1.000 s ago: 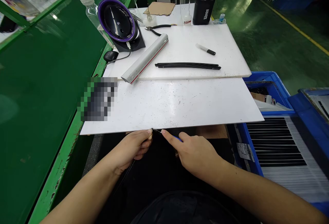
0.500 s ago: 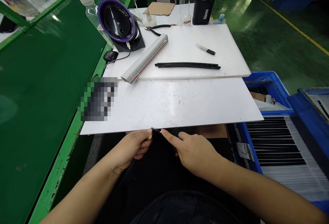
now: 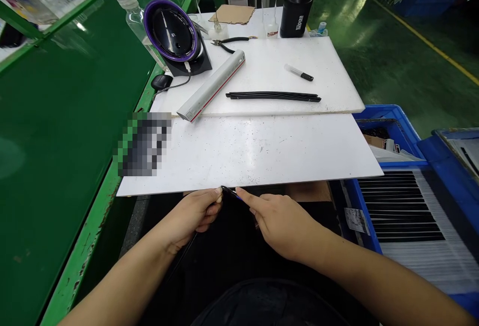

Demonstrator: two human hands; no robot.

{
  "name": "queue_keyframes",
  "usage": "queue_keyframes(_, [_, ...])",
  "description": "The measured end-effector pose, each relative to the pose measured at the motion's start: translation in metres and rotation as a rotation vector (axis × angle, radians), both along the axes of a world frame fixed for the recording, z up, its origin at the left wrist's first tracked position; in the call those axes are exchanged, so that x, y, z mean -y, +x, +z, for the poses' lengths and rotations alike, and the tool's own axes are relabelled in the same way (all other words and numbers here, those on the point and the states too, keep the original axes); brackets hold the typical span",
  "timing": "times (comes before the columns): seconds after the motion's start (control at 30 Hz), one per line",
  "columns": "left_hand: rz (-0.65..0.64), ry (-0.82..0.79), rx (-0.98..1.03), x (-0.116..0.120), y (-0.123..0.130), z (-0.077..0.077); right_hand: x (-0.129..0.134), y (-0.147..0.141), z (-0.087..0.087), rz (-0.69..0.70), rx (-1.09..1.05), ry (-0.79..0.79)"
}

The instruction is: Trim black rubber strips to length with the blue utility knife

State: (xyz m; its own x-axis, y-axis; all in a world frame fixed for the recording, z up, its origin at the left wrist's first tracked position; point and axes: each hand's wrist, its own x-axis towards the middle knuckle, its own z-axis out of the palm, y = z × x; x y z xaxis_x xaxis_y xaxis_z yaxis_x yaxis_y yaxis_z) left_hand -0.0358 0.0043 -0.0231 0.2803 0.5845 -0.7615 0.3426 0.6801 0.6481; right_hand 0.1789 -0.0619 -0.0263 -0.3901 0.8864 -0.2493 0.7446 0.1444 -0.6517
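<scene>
My left hand (image 3: 202, 211) is closed around a thin black strip (image 3: 183, 255), whose lower part hangs down toward my lap. Just past the board's front edge, my right hand (image 3: 280, 218) grips a slim dark tool (image 3: 232, 193) with a bit of blue, its index finger stretched along it. The tool's tip meets the strip's end at my left fingertips. On the white foam slab (image 3: 337, 81) lies a bundle of black strips (image 3: 273, 96).
Beyond are a silver box (image 3: 211, 86), a capped knife (image 3: 299, 72), pliers (image 3: 228, 41), a purple-rimmed fan (image 3: 172, 29) and a black bottle (image 3: 297, 14). At right, a blue crate (image 3: 359, 201) stands beside more black strips. Dark specks dot the white board (image 3: 318, 151).
My right hand has turned slightly, and the tool's angle at my left fingertips has shifted a little. My left hand stays in place.
</scene>
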Motion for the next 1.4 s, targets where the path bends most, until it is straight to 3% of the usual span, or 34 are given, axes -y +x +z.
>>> queue_keyframes(0.3, [0.016, -0.035, 0.025, -0.002, -0.003, 0.001, 0.004, -0.007, -0.004, 0.12, 0.401, 0.161])
queue_keyframes(0.5, [0.054, -0.1, 0.133, 0.006, -0.008, 0.001, 0.016, -0.001, -0.009, -0.073, 0.146, 0.121])
queue_keyframes(0.63, [0.104, -0.009, 0.097, 0.011, -0.007, 0.0, 0.022, 0.004, -0.007, -0.19, -0.011, 0.07])
queue_keyframes(0.93, [0.213, -0.056, 0.104, 0.007, -0.001, -0.005, 0.019, -0.004, -0.008, -0.102, 0.001, 0.001])
queue_keyframes(1.4, [0.2, -0.218, 0.259, 0.002, -0.005, -0.01, 0.011, -0.005, -0.005, -0.019, 0.039, -0.02])
